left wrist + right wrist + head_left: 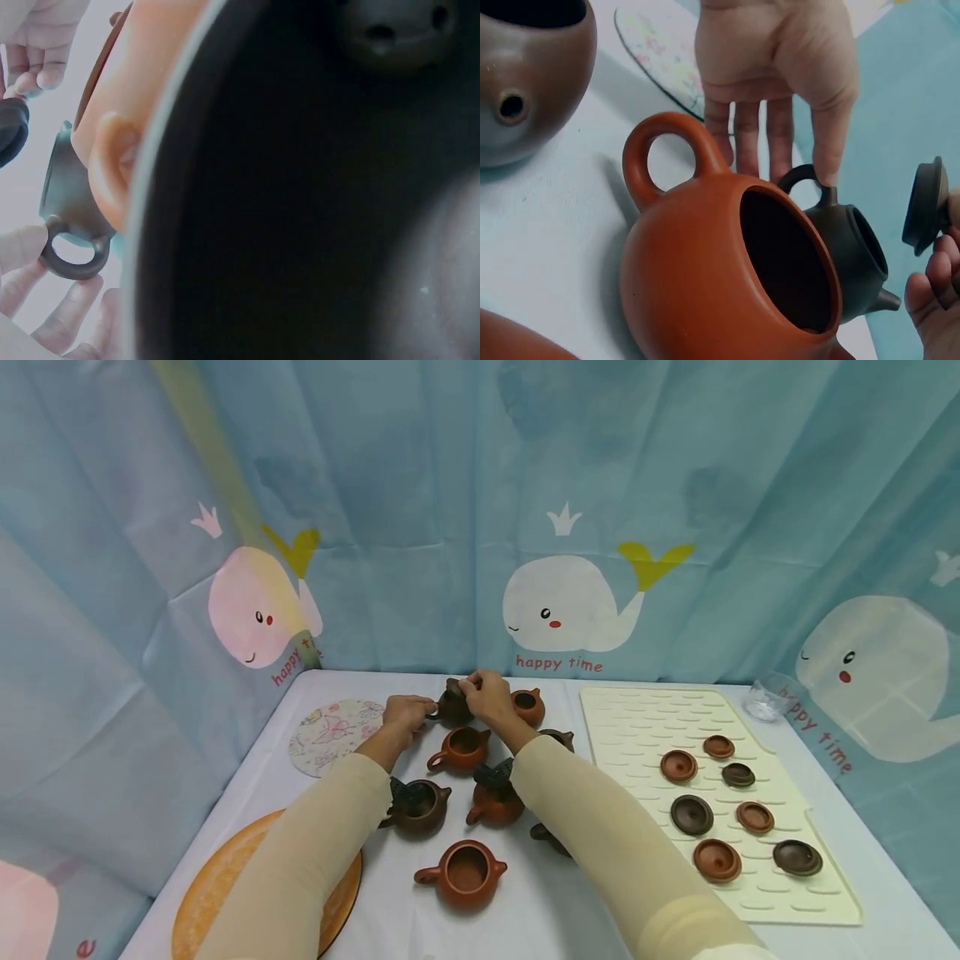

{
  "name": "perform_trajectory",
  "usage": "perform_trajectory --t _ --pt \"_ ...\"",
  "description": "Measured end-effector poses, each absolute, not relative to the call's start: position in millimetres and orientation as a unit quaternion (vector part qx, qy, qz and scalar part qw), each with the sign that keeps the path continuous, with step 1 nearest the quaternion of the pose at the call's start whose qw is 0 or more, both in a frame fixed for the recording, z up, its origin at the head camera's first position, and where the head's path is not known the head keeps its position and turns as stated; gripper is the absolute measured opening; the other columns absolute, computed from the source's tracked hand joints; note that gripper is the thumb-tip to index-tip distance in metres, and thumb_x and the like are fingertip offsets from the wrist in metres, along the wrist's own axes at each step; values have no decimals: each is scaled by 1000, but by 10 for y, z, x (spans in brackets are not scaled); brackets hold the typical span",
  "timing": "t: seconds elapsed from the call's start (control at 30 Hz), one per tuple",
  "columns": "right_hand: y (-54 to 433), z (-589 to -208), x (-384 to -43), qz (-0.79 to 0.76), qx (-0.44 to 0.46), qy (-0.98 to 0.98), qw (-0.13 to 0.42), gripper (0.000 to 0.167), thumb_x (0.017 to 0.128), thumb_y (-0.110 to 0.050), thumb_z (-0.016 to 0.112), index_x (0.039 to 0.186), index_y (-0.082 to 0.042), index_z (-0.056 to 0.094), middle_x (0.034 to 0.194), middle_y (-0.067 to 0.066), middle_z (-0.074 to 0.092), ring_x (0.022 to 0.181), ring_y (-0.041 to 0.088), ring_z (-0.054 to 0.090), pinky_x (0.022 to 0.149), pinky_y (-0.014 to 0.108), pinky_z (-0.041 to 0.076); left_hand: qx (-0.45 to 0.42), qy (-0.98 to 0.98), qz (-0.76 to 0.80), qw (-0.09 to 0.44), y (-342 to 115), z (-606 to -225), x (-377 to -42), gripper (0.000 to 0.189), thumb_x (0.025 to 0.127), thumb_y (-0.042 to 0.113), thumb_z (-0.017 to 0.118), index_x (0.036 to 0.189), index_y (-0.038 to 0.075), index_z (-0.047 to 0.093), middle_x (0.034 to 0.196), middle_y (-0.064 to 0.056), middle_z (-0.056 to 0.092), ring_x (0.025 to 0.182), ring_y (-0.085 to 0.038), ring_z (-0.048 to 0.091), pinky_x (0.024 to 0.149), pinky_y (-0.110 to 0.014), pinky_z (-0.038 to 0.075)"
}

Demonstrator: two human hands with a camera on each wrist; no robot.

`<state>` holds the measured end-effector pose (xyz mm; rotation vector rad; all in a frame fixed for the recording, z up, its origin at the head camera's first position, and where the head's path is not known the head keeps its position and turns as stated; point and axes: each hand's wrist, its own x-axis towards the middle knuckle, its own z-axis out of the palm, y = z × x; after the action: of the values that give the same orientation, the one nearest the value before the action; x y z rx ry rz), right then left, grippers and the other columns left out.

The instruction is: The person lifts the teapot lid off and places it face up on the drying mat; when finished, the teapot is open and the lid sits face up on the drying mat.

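At the far end of the table, a small dark teapot (452,712) stands with its top uncovered. My left hand (407,713) pinches its loop handle between thumb and fingers; the right wrist view also shows this left hand (780,60) behind the pot. My right hand (491,697) holds a dark lid (925,204) by its top, tilted and apart from the opening. An orange-red teapot (705,247) without a lid stands just in front. In the left wrist view, a nearby dark pot's inside (300,187) hides much of the scene.
More lidless teapots, among them a red one (467,889) and a brown one (431,818), stand between my forearms. Several lids lie on a cream mat (622,760) at right, near a clear glass (768,702). An orange round board (217,868) and a floral round mat (315,747) lie left.
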<state>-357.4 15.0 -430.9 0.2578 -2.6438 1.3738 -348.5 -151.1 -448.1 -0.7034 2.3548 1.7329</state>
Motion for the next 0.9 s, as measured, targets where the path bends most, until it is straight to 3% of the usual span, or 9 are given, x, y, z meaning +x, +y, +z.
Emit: perform_trajectory --t 0.23,0.47,0.67,0.9 --pt "250 -4310 -3520 546 51 -835 43 24 96 -29 60 87 -8 67 80 5 60 72 19 54 61 30 45 -241 778 576 73 -1516 -4489 -3485 24 91 17 67 114 9 72 114 -12 62 95 -28 54 71 -38 47" --pt "335 -4289 -3474 656 41 -754 -4 22 94 -20 63 85 0 67 79 11 63 71 26 64 68 37 55 -237 778 576 76 -1529 -4482 -3475 22 94 16 64 113 8 71 115 -12 62 95 -28 53 74 -39 47" --pt "362 -4301 -3513 755 -20 -653 -52 13 86 -10 66 92 1 69 77 13 63 65 19 62 68 36 56 -239 780 574 76 -1523 -4452 -3470 21 93 17 64 111 8 71 111 -13 62 90 -28 52 69 -37 44" --pt "401 -4329 -3503 806 -47 -584 -83 14 91 -8 60 101 -1 66 79 11 57 65 18 56 64 32 55 -238 785 567 76 -1506 -4461 -3467 20 93 18 65 110 8 72 109 -12 62 85 -26 50 60 -33 41"
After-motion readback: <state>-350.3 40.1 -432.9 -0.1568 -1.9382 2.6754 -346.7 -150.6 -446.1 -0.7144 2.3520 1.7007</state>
